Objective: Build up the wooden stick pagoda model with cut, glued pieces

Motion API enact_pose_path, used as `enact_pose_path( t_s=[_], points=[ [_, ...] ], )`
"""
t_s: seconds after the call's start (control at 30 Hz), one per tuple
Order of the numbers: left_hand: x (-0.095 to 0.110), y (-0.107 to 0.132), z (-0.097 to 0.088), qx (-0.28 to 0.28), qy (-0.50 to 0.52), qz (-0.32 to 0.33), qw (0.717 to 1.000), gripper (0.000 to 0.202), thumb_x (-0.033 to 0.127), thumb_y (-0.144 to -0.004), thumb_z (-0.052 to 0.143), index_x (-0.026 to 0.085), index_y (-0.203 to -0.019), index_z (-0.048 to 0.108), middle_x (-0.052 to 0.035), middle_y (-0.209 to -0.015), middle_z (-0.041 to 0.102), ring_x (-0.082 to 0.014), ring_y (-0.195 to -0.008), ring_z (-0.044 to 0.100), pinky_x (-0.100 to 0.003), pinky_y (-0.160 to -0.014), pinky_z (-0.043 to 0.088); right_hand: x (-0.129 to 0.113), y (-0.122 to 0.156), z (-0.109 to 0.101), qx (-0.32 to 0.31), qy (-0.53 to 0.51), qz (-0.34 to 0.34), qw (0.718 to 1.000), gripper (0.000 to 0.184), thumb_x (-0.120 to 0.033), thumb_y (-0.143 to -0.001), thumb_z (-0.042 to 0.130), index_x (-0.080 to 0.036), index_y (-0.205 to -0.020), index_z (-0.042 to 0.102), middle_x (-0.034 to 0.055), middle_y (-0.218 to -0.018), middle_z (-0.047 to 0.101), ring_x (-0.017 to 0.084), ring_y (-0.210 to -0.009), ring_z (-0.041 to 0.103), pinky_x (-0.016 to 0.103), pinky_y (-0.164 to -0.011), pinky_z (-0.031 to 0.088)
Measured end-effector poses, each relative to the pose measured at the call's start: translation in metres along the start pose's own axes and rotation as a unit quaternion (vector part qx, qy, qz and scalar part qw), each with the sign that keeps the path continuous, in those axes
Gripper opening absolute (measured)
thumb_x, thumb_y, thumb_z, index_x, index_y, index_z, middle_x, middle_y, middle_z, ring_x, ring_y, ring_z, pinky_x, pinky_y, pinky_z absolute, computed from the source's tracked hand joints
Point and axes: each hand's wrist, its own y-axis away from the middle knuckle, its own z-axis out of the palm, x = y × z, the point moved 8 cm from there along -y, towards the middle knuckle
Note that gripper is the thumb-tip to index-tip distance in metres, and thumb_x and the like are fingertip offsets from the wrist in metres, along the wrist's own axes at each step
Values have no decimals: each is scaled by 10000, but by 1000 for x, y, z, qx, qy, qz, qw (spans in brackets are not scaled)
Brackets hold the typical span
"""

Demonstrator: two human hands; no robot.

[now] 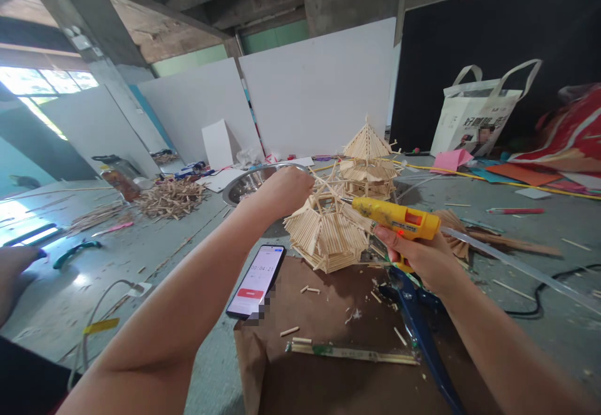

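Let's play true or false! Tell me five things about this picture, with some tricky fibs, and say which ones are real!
1. The right hand holds a yellow glue gun. True.
2. The phone is inside the metal bowl. False: the phone lies outside the metal bowl, nearer the camera.
3. A tower with a pointed roof stands behind the nearer stick model. True.
4. The left hand is gripping the tote bag. False: the left hand is up by the nearer stick model; the tote bag stands farther back, on the right.
5. The blue-handled tool is on the brown sheet. True.
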Motion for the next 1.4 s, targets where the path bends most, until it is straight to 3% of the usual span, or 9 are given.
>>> enact_pose_path(
  t_s=[0.3, 0.67, 1.03, 1.2, 1.4],
  points=[
    [1, 0, 0, -4, -8, 5, 1000, 242, 140, -752, 381, 129, -666, 607, -79, -693, 638, -175, -668, 575, -274, -591, 385, -5, 0, 0, 1, -6, -15, 1000, 256, -398, -561, 662, -177, -545, 534, -40, -386, 454, 74, -358, 392, 214, -341, 304],
    [-3, 3, 0, 13, 59, -9, 998, 270, 165, -752, 362, 133, -655, 613, -85, -679, 622, -185, -665, 570, -301, -607, 394, 1, -1, -1, 4, -9, -10, 1000, 239, -391, -553, 669, -181, -564, 556, -46, -392, 469, 76, -367, 408, 210, -354, 318],
    [-12, 9, 4, 21, 97, -27, 995, 267, 284, -762, 384, 177, -846, 615, -45, -782, 647, -165, -722, 576, -255, -600, 392, -2, -1, 1, -8, -8, -8, 1000, 248, -384, -570, 664, -176, -544, 531, -41, -391, 464, 73, -370, 403, 211, -363, 315],
    [-15, 13, 8, 20, 122, -32, 992, 272, 261, -746, 407, 190, -919, 605, -34, -808, 652, -152, -742, 575, -251, -635, 399, 0, -2, -1, 0, -3, -11, 1000, 214, -376, -571, 661, -185, -594, 566, -43, -401, 471, 82, -381, 418, 215, -368, 317],
    [-20, 19, 11, 70, 175, -58, 980, 269, 229, -753, 413, 201, -925, 618, -26, -793, 661, -133, -719, 578, -246, -644, 407, 2, -2, -1, -4, 4, -16, 1000, 233, -383, -586, 646, -186, -529, 536, -40, -387, 464, 78, -376, 408, 217, -369, 308]
  ],
)
